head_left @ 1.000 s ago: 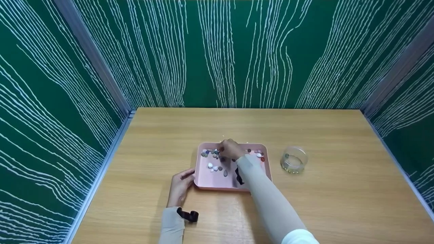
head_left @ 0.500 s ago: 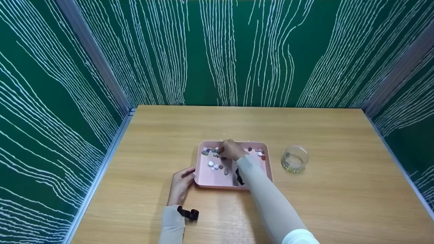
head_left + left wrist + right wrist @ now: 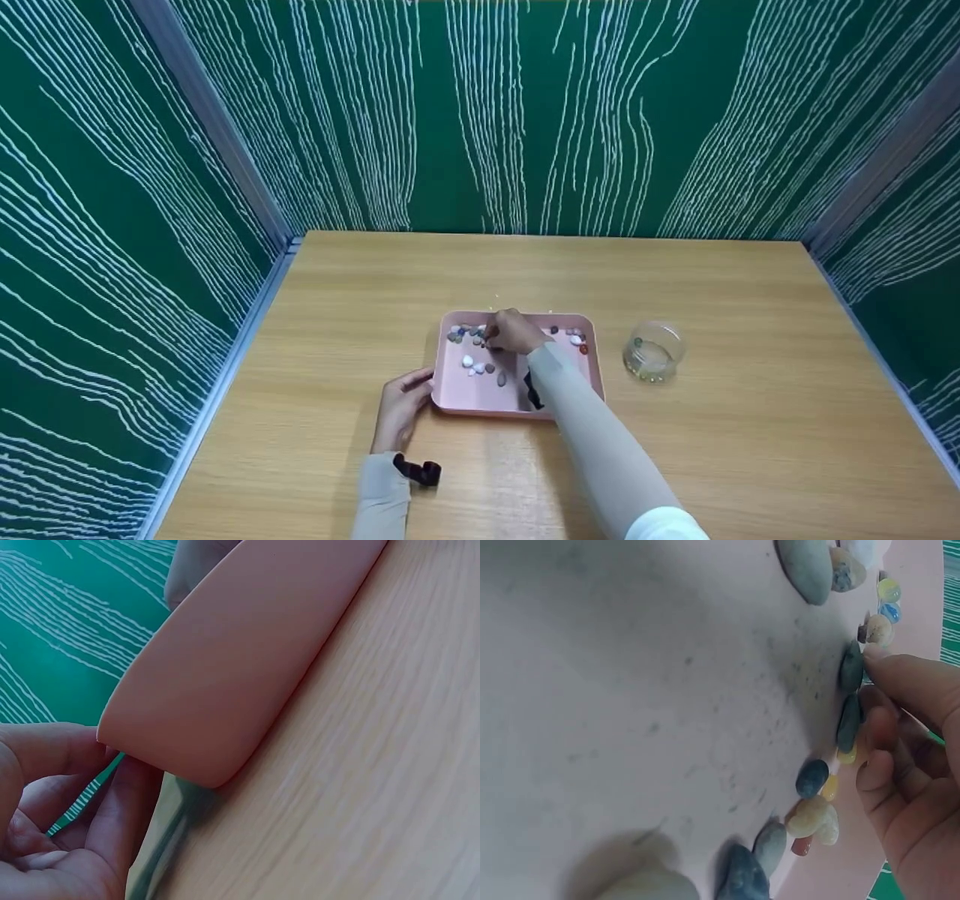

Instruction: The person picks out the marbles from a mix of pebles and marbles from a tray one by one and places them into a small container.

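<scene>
- While the right hand point(image 3: 511, 331) is reaching into the pink tray point(image 3: 480, 401), its fingertips point(image 3: 889, 675) are curling in against a dark green pebble point(image 3: 850, 666) at the tray's far rim; whether the pebble is already pinched cannot be told.
- The pebble is lying in a row of small coloured stones point(image 3: 819, 787) along the far wall of the tray, touching its neighbours.
- It is looking smooth, hard and polished, so it is probably handling as light, stiff and rather slippery; a thumb-and-forefinger pinch across its narrow sides is seeming the surest hold.
- More pebbles point(image 3: 480, 367), white and grey, are lying loose in the middle of the tray.
- The left hand point(image 3: 400, 409) is resting on the counter point(image 3: 750, 450) at the tray's near left corner, with fingers point(image 3: 124, 802) lightly bent, touching the tray's edge and gripping nothing.
- A clear round jar point(image 3: 652, 352) is standing on the counter just beside the tray's right side, with a few stones in it.
- Green walls with white wavy lines are enclosing the counter.
</scene>
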Tool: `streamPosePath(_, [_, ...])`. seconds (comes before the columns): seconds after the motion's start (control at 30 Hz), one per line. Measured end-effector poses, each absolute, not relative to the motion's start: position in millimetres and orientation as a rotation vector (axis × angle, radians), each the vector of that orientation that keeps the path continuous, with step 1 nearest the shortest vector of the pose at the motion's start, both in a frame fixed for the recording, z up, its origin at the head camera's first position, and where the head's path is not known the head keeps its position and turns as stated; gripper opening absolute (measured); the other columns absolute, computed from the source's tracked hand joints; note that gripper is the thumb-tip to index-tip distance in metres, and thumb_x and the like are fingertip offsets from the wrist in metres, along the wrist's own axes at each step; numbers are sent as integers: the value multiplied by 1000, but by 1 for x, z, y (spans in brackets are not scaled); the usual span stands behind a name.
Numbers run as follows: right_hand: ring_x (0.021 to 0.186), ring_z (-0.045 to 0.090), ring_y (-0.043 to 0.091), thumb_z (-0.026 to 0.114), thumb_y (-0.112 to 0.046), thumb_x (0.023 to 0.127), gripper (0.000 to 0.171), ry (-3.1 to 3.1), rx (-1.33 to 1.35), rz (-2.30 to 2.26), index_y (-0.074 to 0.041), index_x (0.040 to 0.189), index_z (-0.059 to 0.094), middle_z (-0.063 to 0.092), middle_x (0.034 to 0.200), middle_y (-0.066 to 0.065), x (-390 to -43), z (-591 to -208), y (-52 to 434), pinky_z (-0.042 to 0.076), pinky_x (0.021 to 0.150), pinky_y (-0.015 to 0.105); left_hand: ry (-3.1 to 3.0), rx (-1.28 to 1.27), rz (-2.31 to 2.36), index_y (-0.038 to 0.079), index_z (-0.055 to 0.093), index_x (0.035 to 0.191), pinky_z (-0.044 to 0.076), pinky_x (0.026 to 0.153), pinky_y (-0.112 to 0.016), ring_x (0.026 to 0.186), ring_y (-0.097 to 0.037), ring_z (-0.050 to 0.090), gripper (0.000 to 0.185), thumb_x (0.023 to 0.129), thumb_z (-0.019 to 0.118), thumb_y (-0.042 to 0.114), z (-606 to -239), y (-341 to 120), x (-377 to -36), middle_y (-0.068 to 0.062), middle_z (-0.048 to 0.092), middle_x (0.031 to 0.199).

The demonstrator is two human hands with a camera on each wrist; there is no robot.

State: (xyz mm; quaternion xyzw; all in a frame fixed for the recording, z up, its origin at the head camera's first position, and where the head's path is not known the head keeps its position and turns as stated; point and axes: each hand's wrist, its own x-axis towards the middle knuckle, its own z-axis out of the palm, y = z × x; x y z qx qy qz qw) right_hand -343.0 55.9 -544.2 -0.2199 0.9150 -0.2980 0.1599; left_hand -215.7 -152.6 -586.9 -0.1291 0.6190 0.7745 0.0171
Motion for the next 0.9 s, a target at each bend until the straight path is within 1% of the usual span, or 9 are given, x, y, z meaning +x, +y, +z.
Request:
streamPosePath(0.1, [71, 61, 12, 68, -1, 85, 12, 2596, -593, -871, -3, 96, 75, 73, 90, 9, -343, -545, 58, 53, 63, 23, 1921, -400, 2407, -16, 54, 124, 54, 91, -29, 104, -20, 62, 38, 86, 56, -10, -587, -153, -216, -31, 55, 129])
streamPosePath(0.2, [71, 61, 15, 68, -5, 87, 12, 2563, -551, -919, -5, 97, 75, 73, 89, 7, -343, -544, 62, 49, 59, 22, 1915, -390, 2418, -17, 53, 124, 55, 90, -28, 102, -19, 63, 39, 86, 57, -11, -587, -153, -216, -32, 55, 129])
streamPosePath(0.3, [74, 64, 18, 68, -8, 87, 12, 2529, -526, -984, -6, 98, 74, 73, 89, 6, -343, -543, 66, 47, 57, 21, 1911, -374, 2426, -18, 52, 124, 55, 89, -28, 101, -19, 63, 39, 86, 57, -11, -587, -153, -216, -33, 54, 128])
streamPosePath(0.37, [76, 65, 20, 68, -8, 87, 12, 2507, -497, -1035, -6, 97, 74, 73, 90, 6, -343, -542, 69, 49, 58, 23, 1910, -363, 2429, -19, 52, 124, 55, 89, -28, 101, -19, 63, 39, 86, 57, -11, -587, -154, -215, -33, 54, 128])
streamPosePath(0.57, [71, 61, 19, 68, -8, 88, 11, 2489, -433, -1120, -5, 96, 74, 73, 89, 7, -342, -541, 77, 48, 57, 25, 1904, -373, 2429, -19, 52, 124, 55, 90, -28, 100, -18, 63, 40, 86, 58, -10, -585, -154, -214, -32, 55, 128])
streamPosePath(0.67, [71, 60, 17, 69, -10, 87, 11, 2498, -461, -1123, -5, 96, 74, 72, 89, 8, -343, -539, 80, 50, 58, 26, 1910, -362, 2423, -19, 51, 124, 55, 88, -26, 99, -16, 63, 39, 86, 58, -10, -585, -155, -214, -31, 56, 127])
streamPosePath(0.8, [76, 63, 22, 69, -12, 88, 15, 2457, -407, -1136, -7, 101, 74, 71, 92, 7, -343, -535, 86, 55, 65, 33, 1919, -346, 2416, -19, 51, 124, 55, 86, -24, 98, -14, 63, 39, 87, 57, -9, -586, -155, -214, -31, 56, 127])
streamPosePath(0.9, [81, 64, 26, 67, -13, 88, 17, 2403, -318, -1164, -11, 105, 73, 70, 94, 5, -342, -532, 90, 56, 68, 39, 1914, -364, 2421, -20, 52, 123, 55, 86, -23, 96, -14, 63, 39, 86, 57, -10, -587, -155, -215, -30, 57, 125])
